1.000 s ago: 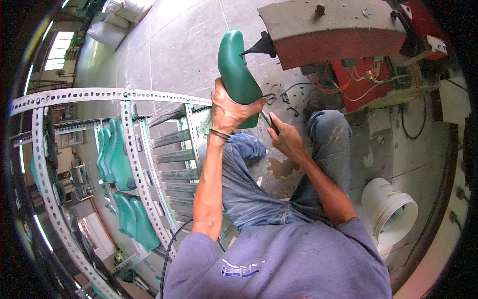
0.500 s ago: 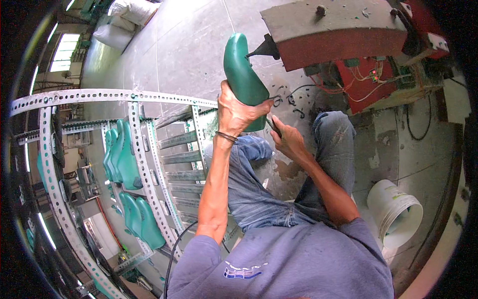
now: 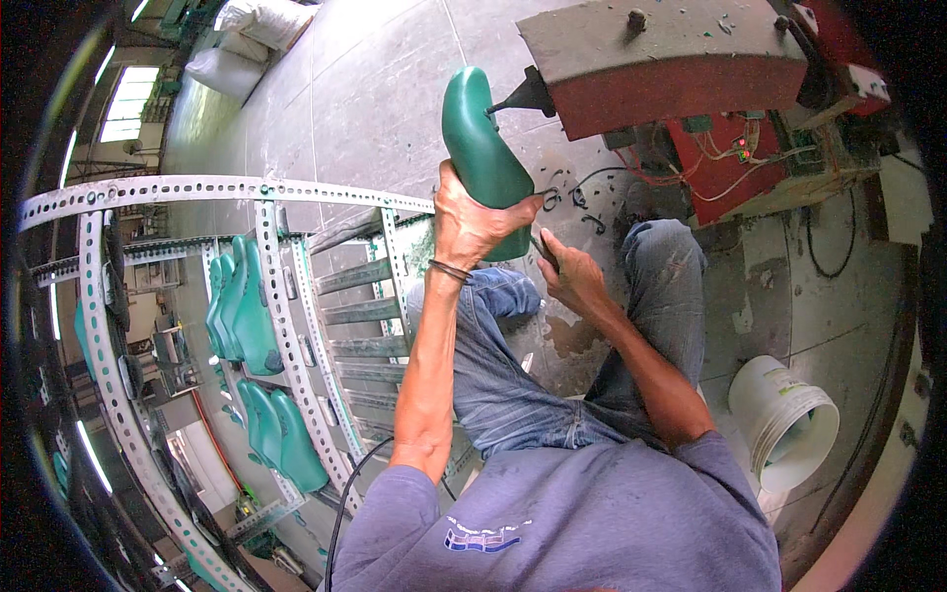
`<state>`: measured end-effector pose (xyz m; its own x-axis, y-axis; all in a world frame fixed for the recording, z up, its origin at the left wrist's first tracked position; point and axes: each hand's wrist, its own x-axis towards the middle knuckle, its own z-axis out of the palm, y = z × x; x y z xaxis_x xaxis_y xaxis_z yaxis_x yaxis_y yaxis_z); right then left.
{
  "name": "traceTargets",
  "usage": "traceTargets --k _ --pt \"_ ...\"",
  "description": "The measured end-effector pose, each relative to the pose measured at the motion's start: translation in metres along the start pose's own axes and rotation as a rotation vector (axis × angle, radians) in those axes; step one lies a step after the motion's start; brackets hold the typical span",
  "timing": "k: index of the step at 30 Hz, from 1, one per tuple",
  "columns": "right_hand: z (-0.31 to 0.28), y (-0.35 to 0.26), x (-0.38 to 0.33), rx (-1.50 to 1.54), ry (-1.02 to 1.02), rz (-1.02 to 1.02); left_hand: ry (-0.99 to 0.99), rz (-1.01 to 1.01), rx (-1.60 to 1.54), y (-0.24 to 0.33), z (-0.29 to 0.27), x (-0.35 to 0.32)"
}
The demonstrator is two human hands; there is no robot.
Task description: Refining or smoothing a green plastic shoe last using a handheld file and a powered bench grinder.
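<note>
1. Fingers of the left hand (image 3: 472, 219) wrap tightly around the lower part of a green shoe last (image 3: 480, 148), holding it upright above the person's lap.
2. Its rounded upper end meets the dark pointed tip (image 3: 515, 97) that sticks out from the side of a red and grey machine (image 3: 681, 69); the tip appears to touch the last near its top.
3. Just below and to the right, the right hand (image 3: 570, 278) is curled narrow, with a thin dark tool (image 3: 546, 249) showing between its fingers; whether the tool touches the bottom of the last cannot be told.
4. Both hands sit close together, over knees in blue jeans (image 3: 513, 375).
5. Loose wires (image 3: 577, 192) and an open red panel with a circuit board (image 3: 735, 158) lie under the machine's top.
6. To the left stands a perforated metal rack (image 3: 286, 296), with more green lasts (image 3: 247, 306) hanging in rows on it.
7. At lower right, well apart from the hands, a white plastic bucket (image 3: 784, 419) lies tilted on the concrete floor (image 3: 375, 89).
8. White sacks (image 3: 252, 44) are piled at the far upper left.
</note>
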<state>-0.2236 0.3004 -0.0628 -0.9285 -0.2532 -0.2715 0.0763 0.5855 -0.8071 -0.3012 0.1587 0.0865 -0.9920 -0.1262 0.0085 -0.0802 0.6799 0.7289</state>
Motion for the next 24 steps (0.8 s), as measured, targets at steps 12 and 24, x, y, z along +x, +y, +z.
traceTargets --k 12,24 --pt "-0.001 0.001 0.000 -0.021 0.031 -0.010 0.017 -0.001 -0.037 -0.001 0.004 -0.001" --pt "0.004 0.009 0.003 0.012 0.062 -0.049 0.061 0.011 -0.086 -0.005 0.012 -0.002"
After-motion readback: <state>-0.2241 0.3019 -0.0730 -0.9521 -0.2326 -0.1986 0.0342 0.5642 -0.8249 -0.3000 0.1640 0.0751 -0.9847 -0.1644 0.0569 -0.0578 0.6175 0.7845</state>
